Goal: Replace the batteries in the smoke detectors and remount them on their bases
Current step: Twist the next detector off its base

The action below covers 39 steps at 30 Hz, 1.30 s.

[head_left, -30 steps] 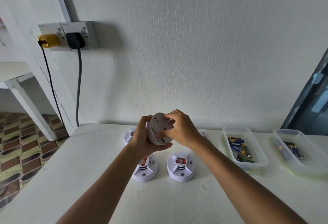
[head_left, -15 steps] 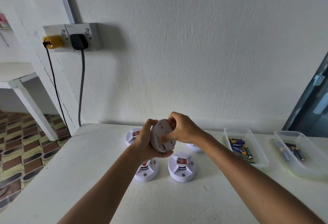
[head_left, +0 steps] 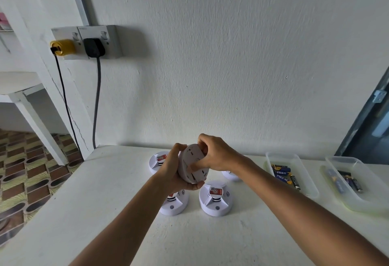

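Observation:
A round white smoke detector is held above the table with its back plate turned toward me. My left hand grips its body from the left and below. My right hand grips the base plate's rim, fingers over the top and thumb on the face. On the table below stand other white detectors with red labels: one at front right, one at front left partly under my left hand, one at the back left. Another white piece shows behind my right forearm.
Two clear plastic trays stand at the right of the white table: the nearer tray holds several batteries, the farther tray holds a few more. A wall socket with two plugs and hanging cables is at the upper left. The table's left edge drops to a patterned floor.
The detector has tilted more edge-on and sunk slightly toward the table. My right fingers have shifted round the plate's rim, as in a twist; the view has tipped a little.

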Available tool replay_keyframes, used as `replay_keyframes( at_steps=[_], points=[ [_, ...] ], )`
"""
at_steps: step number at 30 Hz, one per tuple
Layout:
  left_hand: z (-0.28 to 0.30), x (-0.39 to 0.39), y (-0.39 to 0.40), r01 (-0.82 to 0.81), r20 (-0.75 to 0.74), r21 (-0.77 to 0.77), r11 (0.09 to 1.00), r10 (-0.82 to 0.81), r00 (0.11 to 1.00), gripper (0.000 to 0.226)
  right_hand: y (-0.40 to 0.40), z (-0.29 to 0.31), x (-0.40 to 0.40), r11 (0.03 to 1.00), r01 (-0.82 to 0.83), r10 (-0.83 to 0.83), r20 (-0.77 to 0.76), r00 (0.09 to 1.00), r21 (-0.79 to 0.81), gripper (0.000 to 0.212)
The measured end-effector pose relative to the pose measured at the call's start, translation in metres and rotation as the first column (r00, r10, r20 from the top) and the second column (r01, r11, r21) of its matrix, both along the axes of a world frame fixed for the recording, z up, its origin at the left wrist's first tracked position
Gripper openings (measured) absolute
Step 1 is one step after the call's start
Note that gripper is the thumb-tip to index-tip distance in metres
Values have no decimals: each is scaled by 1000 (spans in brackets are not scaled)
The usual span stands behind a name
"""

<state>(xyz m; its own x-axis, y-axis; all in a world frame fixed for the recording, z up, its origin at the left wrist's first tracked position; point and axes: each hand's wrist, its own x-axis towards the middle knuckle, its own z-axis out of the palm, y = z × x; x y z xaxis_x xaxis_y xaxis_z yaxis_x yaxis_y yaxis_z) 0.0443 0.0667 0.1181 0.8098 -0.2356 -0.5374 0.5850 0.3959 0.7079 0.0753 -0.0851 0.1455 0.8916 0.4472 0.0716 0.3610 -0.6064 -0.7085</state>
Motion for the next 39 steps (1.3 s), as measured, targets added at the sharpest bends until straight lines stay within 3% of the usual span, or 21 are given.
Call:
replay_keyframes(
  at_steps=[7,15,20,24,26,31,34,37,39],
  points=[
    [2,4,7,-24,-19,-87,996,23,1000,39,5,1,-7,1000,26,-26,42,999,3,53],
    [7,4,7,-79,-40,-91,993,76,996,34,18,5,-13,981,79,-53,149,987,-177,58],
    [11,5,8,-84,-10,-84,993,83,996,34,20,7,-14,992,42,-22,162,986,-119,56],
    [10,6,9,-84,-27,-106,991,82,996,36,26,8,-15,995,94,-91,75,993,-41,70],
    [11,6,9,-75,-20,-119,990,73,997,37,29,11,-16,989,150,-150,38,988,3,64],
    [12,8,13,-75,15,-132,988,78,997,36,29,10,-14,994,104,-102,78,992,-22,51],
    [9,9,18,-42,13,-144,989,45,999,43,29,11,-12,971,204,-196,-73,978,121,49],
    [8,8,22,-30,21,-177,984,35,999,47,33,5,-9,954,254,-244,-77,967,157,48],
    [8,8,25,-38,23,-193,980,43,999,51,34,0,-4,891,344,-304,-175,937,297,43]
  ],
)
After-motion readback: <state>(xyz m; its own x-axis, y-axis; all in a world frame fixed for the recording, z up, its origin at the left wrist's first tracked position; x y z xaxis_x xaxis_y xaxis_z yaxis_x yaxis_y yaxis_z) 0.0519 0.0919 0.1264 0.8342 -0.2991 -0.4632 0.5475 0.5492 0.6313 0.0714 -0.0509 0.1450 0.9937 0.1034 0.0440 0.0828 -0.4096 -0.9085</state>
